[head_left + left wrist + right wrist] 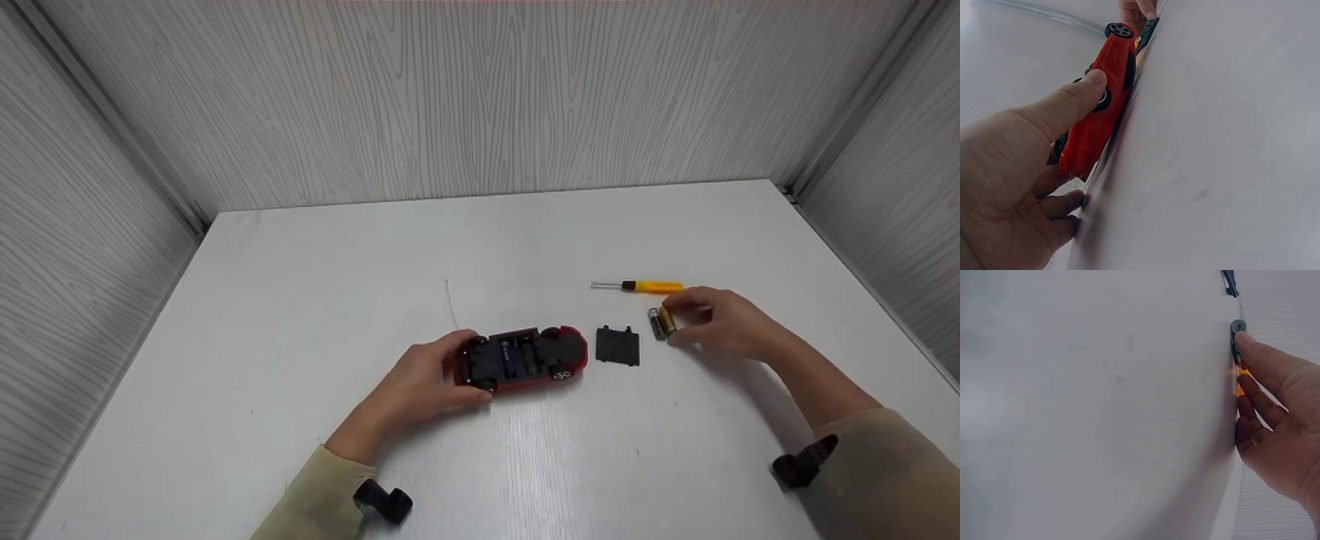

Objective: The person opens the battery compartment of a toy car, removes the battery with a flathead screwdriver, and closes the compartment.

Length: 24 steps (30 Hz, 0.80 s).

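Note:
A red toy car (551, 352) lies upside down on the white table, its black underside and open battery compartment facing up. A dark blue battery (510, 358) sits in that compartment. My left hand (420, 379) grips one end of the car, thumb on the near side and fingers on the far side; the left wrist view shows the thumb on its red body (1095, 132). To the right, my right hand (724, 324) pinches a gold-looking battery (667, 321) at its ends. Close against it lies a darker battery (656, 324). Fingers partly hide the pair in the right wrist view.
A black battery cover (617, 346) lies flat between the car and the loose batteries. Behind it rests a screwdriver (656, 286) with a yellow handle. A thin white antenna wire (451, 304) points away from the car. Grained panels (480, 97) enclose the table.

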### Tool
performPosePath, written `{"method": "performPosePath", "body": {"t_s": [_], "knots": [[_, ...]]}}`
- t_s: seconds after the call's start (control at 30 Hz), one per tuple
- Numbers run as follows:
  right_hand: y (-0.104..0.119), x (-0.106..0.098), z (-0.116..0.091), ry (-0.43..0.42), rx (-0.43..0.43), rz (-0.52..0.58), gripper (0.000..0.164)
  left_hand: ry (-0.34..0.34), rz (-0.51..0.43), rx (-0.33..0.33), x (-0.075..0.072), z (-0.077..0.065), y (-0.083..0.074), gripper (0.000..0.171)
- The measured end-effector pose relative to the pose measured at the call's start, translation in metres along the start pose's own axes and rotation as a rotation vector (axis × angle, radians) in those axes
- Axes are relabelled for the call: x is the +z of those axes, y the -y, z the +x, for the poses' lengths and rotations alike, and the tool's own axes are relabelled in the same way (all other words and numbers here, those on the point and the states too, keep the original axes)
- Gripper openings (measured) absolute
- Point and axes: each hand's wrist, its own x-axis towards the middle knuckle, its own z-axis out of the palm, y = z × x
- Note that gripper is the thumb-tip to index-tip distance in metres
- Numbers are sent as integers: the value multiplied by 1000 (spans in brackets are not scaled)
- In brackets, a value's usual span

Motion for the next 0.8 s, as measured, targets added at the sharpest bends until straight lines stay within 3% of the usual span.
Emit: {"method": "performPosePath", "body": {"t_s": [0.8], "knots": [[-1, -2, 0, 18, -24, -6, 68, 0, -8, 14, 0, 0, 1, 79]]}}
